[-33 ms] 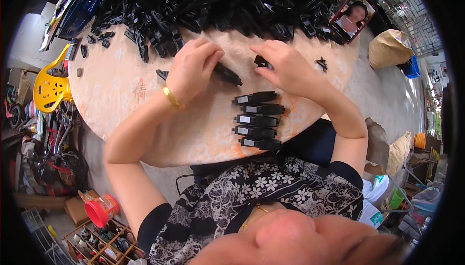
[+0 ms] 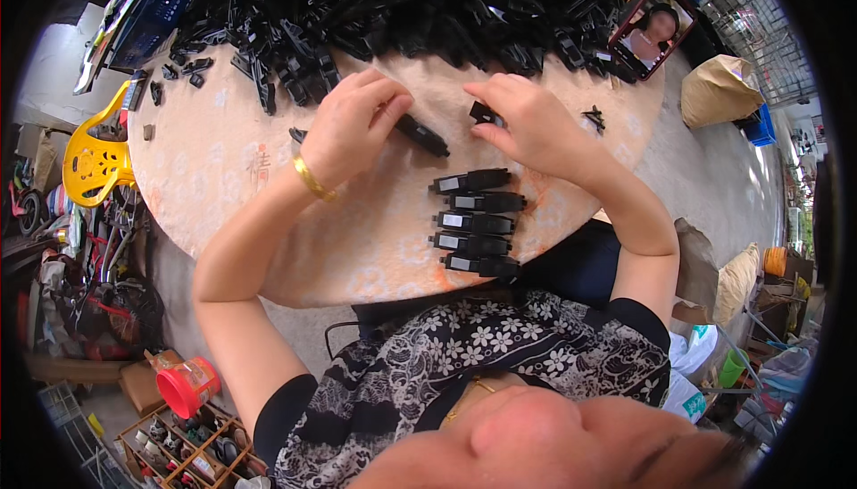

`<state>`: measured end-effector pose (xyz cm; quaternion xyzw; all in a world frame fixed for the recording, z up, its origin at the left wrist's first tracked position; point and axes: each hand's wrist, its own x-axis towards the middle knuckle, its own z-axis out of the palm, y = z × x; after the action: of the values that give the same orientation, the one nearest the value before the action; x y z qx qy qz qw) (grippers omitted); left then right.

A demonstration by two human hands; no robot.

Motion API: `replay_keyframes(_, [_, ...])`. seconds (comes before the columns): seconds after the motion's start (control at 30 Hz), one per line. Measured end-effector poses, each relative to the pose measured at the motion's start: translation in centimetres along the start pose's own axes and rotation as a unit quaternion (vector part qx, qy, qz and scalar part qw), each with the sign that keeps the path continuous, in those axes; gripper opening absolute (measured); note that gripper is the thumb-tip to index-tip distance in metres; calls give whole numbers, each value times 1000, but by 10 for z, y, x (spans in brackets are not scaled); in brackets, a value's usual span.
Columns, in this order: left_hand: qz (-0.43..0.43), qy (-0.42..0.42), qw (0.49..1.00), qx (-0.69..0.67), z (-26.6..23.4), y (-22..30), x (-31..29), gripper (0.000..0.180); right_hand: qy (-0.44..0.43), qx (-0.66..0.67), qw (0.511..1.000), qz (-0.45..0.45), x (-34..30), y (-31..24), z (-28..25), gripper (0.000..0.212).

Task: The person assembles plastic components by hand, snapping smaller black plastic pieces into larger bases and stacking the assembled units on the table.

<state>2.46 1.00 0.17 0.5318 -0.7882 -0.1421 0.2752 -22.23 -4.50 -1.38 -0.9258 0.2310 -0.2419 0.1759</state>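
I see both bare arms [image 2: 263, 221] bent inward; the bare left grip [image 2: 361, 123], fingers [image 2: 393, 94] curled and wrist lowered, sits opposite the bare right grip [image 2: 527, 123], whose thumb [image 2: 494, 138] and forefinger [image 2: 483, 91] form a pinch.

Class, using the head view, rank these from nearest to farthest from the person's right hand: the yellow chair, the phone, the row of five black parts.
Measured from the right hand:
1. Row of five black parts: just below it in the picture.
2. Phone: up and to the right.
3. Yellow chair: far left, beyond the table.
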Motion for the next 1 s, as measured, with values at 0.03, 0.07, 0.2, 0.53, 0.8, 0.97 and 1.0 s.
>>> replay_keyframes(0.03, [2, -72, 996, -52, -11, 1, 0, 16, -1, 3, 999, 33, -1, 1, 0, 34])
replay_keyframes(0.07, [1, -73, 996, -50, -12, 1, -1, 16, 0, 5, 999, 32, -1, 1, 0, 34])
replay_keyframes(0.2, [63, -108, 992, 7, -8, 8, -9, 31, -26, -37, 998, 47, 3, -1, -6, 26])
replay_keyframes(0.53, [44, 22, 999, 0, 1, 24, -12, 23, 1, 13, 999, -29, 7, 0, 2, 22])
replay_keyframes(0.8, [37, -45, 995, -78, 16, 24, -14, 37, 54, 37, 997, -46, 8, -6, -2, 24])
replay_keyframes(0.97, [34, -7, 999, -13, 12, 20, -14, 28, 34, 66, 996, -46, 6, -4, -3, 24])
replay_keyframes(1.0, [33, -6, 999, -13, 10, 18, -14, 28, 27, 57, 997, -49, 6, -5, -4, 24])
